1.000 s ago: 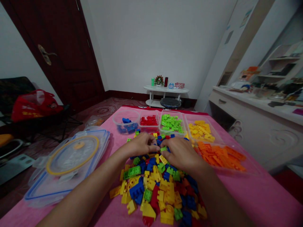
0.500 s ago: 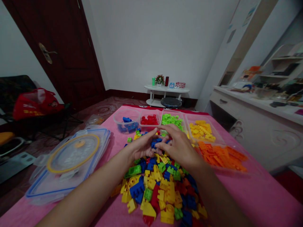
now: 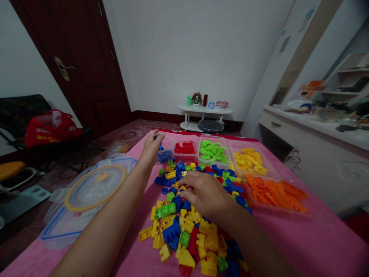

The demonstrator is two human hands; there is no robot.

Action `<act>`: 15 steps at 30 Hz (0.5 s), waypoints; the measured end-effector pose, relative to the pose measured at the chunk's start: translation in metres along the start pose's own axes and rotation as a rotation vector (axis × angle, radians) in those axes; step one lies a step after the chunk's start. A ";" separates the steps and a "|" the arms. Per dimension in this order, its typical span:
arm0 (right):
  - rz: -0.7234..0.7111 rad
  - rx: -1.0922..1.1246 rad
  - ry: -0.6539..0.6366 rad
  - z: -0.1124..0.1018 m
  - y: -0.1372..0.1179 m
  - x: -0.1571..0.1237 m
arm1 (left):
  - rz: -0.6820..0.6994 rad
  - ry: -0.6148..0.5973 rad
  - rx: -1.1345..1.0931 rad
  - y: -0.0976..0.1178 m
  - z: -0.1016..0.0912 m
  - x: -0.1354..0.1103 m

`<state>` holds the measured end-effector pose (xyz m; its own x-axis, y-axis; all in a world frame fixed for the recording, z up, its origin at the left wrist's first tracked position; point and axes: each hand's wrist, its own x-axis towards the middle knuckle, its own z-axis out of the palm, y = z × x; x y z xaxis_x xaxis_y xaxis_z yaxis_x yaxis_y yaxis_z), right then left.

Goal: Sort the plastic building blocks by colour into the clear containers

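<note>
Stacked lids (image 3: 89, 192) lie at the table's (image 3: 317, 246) left edge. The left hand (image 3: 151, 146) reaches over the bowl (image 3: 165, 156) of blue bricks at the far edge and hides its left half. Its fingers are bunched, and I cannot tell whether they hold anything. The right hand (image 3: 206, 194) rests palm down, fingers loosely spread, on the pile (image 3: 184, 231) mid-table. Four boxes (image 3: 211, 135) of sorted bricks run from the bowl towards the right edge. Half a second ago both hands met over the pile; now they are apart. Lids, bowl and boxes are clear plastic; the bricks are studded and glossy.
</note>
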<state>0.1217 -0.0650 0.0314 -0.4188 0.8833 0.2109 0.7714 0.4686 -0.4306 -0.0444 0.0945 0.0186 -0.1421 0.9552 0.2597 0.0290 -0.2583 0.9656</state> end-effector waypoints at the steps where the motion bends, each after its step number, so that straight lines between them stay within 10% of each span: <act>1: -0.004 -0.005 -0.016 0.002 -0.001 0.000 | 0.063 -0.003 0.110 -0.004 -0.002 0.002; 8: -0.043 -0.026 -0.077 0.012 0.000 0.003 | 0.375 -0.218 0.874 -0.003 -0.010 -0.011; 15: -0.195 0.044 -0.111 0.040 -0.009 -0.005 | 0.248 -0.351 1.406 -0.003 -0.020 -0.017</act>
<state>0.0978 -0.0741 -0.0014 -0.6099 0.7675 0.1973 0.6498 0.6269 -0.4299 -0.0621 0.0762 0.0106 0.2458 0.9470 0.2070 0.9631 -0.2628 0.0584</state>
